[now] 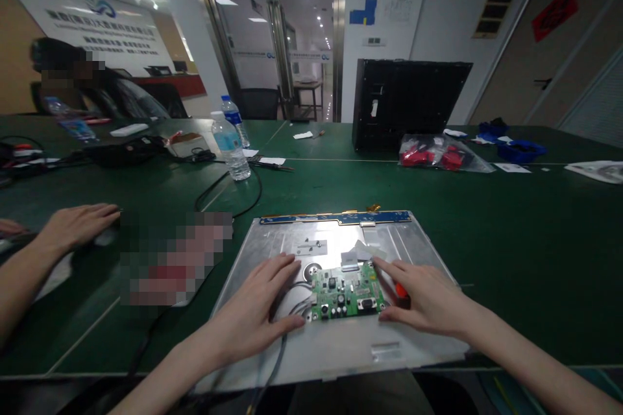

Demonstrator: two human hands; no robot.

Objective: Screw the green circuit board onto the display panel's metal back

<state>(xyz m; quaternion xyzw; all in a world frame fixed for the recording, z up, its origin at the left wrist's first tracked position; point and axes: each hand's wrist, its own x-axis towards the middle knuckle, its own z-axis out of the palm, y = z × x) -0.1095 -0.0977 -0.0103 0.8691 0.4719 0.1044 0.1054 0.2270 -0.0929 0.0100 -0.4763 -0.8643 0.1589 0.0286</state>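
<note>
Resting flat at far left, a co-worker's hand (78, 225) lies palm down on the green desk (511, 259), its fingers spread over something small and pale. Behind it, a seated person's dark sleeve, black gear (121, 151) and cables. A blurred-out patch sits just right of that hand. Two water bottles (230, 144) stand upright further back, one behind the other, with a black cable looping past them toward the panel.

Center front: metal panel (341, 350) lies flat on the desk, near edge hanging slightly over the desk edge, blue strip (335, 217) along its far edge. Green board (346, 292) sits on the panel's middle, white ribbon at its far side, grey wires (296, 305) off its left side.

Left hand (256, 314) lies open, palm down on the panel just left of the board, fingers spread over the wires, thumb tip near the board's left corner; gripping nothing. Right hand (423, 301) is open, palm down at the board's right edge, index pointing to its far right corner, thumb along its near right corner. Something red-orange (400, 290) shows under the right fingers; cannot tell if held.

Further back right: black monitor shell (403, 104) standing up, clear bag of red parts (438, 154), blue items (516, 149), white papers (596, 170).
</note>
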